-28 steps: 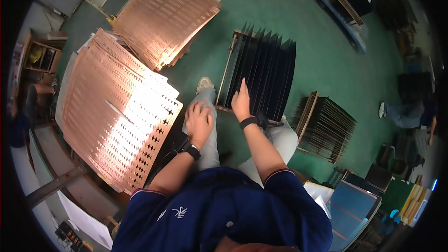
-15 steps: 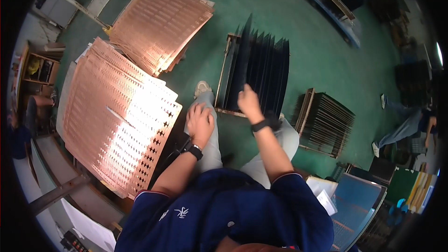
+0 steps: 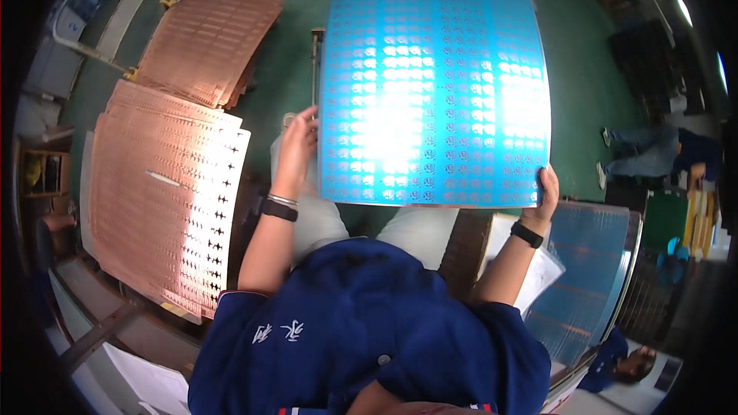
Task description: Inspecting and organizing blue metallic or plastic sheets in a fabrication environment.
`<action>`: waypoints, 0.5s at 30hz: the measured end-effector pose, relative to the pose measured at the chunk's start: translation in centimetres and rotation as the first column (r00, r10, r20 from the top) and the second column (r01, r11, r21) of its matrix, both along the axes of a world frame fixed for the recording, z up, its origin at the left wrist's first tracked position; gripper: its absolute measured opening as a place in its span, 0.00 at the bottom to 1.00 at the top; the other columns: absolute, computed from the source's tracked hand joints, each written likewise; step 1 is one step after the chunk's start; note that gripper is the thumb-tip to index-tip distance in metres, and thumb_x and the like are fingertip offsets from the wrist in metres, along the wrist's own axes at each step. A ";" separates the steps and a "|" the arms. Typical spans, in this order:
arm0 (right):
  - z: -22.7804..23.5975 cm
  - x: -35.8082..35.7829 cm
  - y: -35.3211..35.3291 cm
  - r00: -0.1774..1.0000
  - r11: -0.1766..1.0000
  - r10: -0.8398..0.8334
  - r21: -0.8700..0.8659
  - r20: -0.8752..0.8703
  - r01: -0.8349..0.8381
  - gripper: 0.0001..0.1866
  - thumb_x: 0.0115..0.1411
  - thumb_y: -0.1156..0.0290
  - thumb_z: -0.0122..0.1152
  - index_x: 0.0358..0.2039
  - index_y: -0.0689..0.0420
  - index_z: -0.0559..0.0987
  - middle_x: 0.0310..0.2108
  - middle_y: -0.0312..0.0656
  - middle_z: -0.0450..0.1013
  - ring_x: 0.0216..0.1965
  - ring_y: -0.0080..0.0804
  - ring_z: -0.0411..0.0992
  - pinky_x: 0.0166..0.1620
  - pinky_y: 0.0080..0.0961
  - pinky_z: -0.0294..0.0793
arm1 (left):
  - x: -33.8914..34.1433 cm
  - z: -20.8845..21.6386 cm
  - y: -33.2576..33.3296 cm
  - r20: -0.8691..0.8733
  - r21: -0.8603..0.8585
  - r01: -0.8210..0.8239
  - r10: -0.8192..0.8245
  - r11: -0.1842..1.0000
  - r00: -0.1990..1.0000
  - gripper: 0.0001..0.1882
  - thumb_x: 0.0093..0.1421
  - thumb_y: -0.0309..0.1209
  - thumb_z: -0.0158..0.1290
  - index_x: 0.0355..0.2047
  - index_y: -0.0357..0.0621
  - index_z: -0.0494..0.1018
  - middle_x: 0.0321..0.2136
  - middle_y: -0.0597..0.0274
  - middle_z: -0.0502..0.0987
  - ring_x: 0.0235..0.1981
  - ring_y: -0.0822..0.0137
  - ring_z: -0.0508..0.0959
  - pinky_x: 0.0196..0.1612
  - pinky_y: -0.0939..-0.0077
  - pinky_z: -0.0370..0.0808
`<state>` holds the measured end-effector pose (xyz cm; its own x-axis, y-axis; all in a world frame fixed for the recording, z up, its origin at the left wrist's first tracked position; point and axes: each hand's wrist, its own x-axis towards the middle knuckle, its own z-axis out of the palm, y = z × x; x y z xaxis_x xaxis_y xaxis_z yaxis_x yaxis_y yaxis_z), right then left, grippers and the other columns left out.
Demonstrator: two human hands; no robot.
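A large blue panel (image 3: 439, 100) with rows of small repeated shapes is raised in front of me. It is shiny, with a strong white glare on its left half. My right hand (image 3: 546, 194) grips its lower right corner, the thumb over the top face. Along the panel's left edge, my left hand (image 3: 295, 155) has its fingertips against the side, partly hidden there. The panel covers most of the rack behind it; only a bit of the rack's frame (image 3: 314, 69) shows at its left.
Perforated copper-coloured sheets (image 3: 154, 192) lie stacked on my left, with a second copper stack (image 3: 207, 42) beyond, by a cart handle (image 3: 65, 4). At right are a stack of bluish panels (image 3: 580, 284) and white papers (image 3: 534, 273). Another person (image 3: 653, 150) is at far right.
My right hand was at a dark sheet in the floor rack; now the blue panel is up before me. My left hand has left my knee and come to the panel's left edge.
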<state>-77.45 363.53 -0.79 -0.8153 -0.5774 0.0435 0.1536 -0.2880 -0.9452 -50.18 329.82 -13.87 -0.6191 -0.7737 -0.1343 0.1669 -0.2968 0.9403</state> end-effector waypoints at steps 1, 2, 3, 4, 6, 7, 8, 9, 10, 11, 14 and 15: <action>-0.3 0.6 0.8 1.000 1.000 -0.004 -0.011 0.001 0.004 0.28 0.57 0.64 0.56 0.52 0.73 0.66 0.45 0.49 0.72 0.44 0.32 0.72 0.49 0.25 0.69 | -0.5 2.9 0.4 -0.337 0.394 0.185 -0.046 0.900 0.940 0.21 0.67 0.41 0.39 0.52 0.40 0.65 0.48 0.58 0.71 0.48 0.67 0.70 0.50 0.72 0.69; -0.6 1.0 1.5 1.000 1.000 -0.013 0.003 0.006 0.013 0.28 0.58 0.63 0.55 0.52 0.73 0.66 0.45 0.49 0.72 0.44 0.32 0.72 0.48 0.24 0.69 | -0.9 5.4 0.8 -0.345 0.366 0.193 -0.060 0.910 0.937 0.23 0.67 0.42 0.38 0.55 0.39 0.62 0.48 0.57 0.71 0.48 0.68 0.70 0.50 0.72 0.68; -0.8 1.3 1.8 1.000 1.000 -0.016 0.012 0.010 0.016 0.28 0.58 0.63 0.55 0.52 0.73 0.66 0.45 0.49 0.71 0.44 0.32 0.71 0.48 0.24 0.69 | -1.2 6.8 1.0 -0.354 0.334 0.196 -0.070 0.922 0.933 0.25 0.68 0.44 0.36 0.57 0.38 0.58 0.48 0.57 0.70 0.49 0.68 0.70 0.51 0.72 0.68; -0.8 1.8 1.9 1.000 1.000 0.011 0.015 0.010 -0.011 0.28 0.59 0.62 0.54 0.51 0.73 0.66 0.45 0.49 0.71 0.44 0.31 0.71 0.48 0.23 0.68 | -1.5 6.0 0.8 -0.304 0.270 0.121 -0.035 0.955 0.952 0.23 0.68 0.41 0.38 0.57 0.40 0.59 0.48 0.58 0.70 0.49 0.69 0.70 0.51 0.74 0.68; -1.1 2.3 2.2 1.000 1.000 0.006 0.013 0.025 -0.007 0.27 0.61 0.61 0.51 0.52 0.72 0.66 0.46 0.48 0.71 0.44 0.30 0.71 0.47 0.23 0.68 | -1.8 6.9 1.2 -0.312 0.266 0.130 -0.042 0.955 0.949 0.21 0.67 0.37 0.40 0.56 0.39 0.59 0.48 0.59 0.70 0.47 0.70 0.72 0.48 0.77 0.71; -1.3 2.3 2.3 0.999 1.000 0.005 0.009 0.038 -0.005 0.27 0.61 0.61 0.50 0.53 0.71 0.66 0.46 0.48 0.71 0.44 0.30 0.71 0.48 0.24 0.68 | -1.7 7.5 1.5 -0.321 0.289 0.121 -0.023 0.949 0.947 0.21 0.67 0.36 0.41 0.56 0.39 0.59 0.48 0.59 0.70 0.46 0.70 0.73 0.47 0.77 0.72; -1.2 2.5 2.2 0.999 0.999 0.033 0.011 0.027 -0.034 0.28 0.62 0.61 0.48 0.54 0.71 0.64 0.48 0.48 0.70 0.46 0.30 0.70 0.49 0.24 0.68 | -1.3 8.4 1.8 -0.321 0.283 0.130 -0.033 0.950 0.946 0.21 0.67 0.36 0.41 0.56 0.39 0.59 0.48 0.59 0.70 0.46 0.70 0.73 0.47 0.77 0.72; -1.0 2.9 2.0 1.000 1.000 0.016 0.006 0.022 -0.016 0.28 0.62 0.61 0.48 0.54 0.71 0.64 0.48 0.48 0.70 0.46 0.30 0.70 0.49 0.24 0.68 | -1.2 9.0 2.1 -0.335 0.273 0.148 -0.050 0.951 0.941 0.21 0.67 0.36 0.40 0.56 0.39 0.58 0.48 0.58 0.70 0.46 0.70 0.73 0.47 0.76 0.72; -0.4 3.4 1.6 1.000 1.000 -0.005 -0.016 0.000 0.005 0.28 0.62 0.60 0.48 0.55 0.70 0.64 0.49 0.48 0.69 0.47 0.31 0.70 0.50 0.25 0.68 | -1.2 9.2 2.4 -0.349 0.263 0.163 -0.064 0.951 0.935 0.21 0.67 0.36 0.40 0.56 0.39 0.58 0.48 0.58 0.70 0.46 0.70 0.73 0.47 0.76 0.73; 0.0 3.8 1.3 1.000 0.999 -0.016 -0.040 -0.020 0.015 0.28 0.62 0.60 0.48 0.55 0.70 0.64 0.50 0.48 0.69 0.48 0.32 0.69 0.50 0.26 0.67 | -1.0 9.4 2.6 -0.350 0.255 0.168 -0.071 0.952 0.934 0.21 0.67 0.36 0.40 0.56 0.39 0.58 0.48 0.58 0.70 0.46 0.70 0.73 0.47 0.76 0.73; -0.9 3.5 1.9 0.999 0.998 0.030 -0.049 -0.034 -0.031 0.29 0.62 0.60 0.48 0.57 0.70 0.62 0.52 0.50 0.67 0.50 0.33 0.68 0.52 0.27 0.66 | -0.3 9.9 2.7 -0.349 0.212 0.144 -0.063 0.967 0.935 0.21 0.67 0.36 0.40 0.56 0.38 0.58 0.48 0.58 0.70 0.46 0.70 0.73 0.47 0.76 0.73; -1.1 3.4 1.9 0.998 0.997 0.056 -0.055 -0.042 -0.059 0.29 0.62 0.60 0.48 0.57 0.70 0.62 0.52 0.50 0.67 0.50 0.33 0.68 0.52 0.26 0.67 | 0.0 10.1 2.7 -0.327 0.208 0.132 -0.059 0.969 0.943 0.21 0.67 0.36 0.40 0.56 0.38 0.58 0.48 0.58 0.69 0.46 0.70 0.73 0.47 0.76 0.73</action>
<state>-74.03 365.42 -1.92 -0.7778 -0.6189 0.1094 0.1334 -0.3326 -0.9336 -50.20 332.47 -3.81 -0.7273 -0.6813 -0.0824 0.4043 -0.5224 0.7508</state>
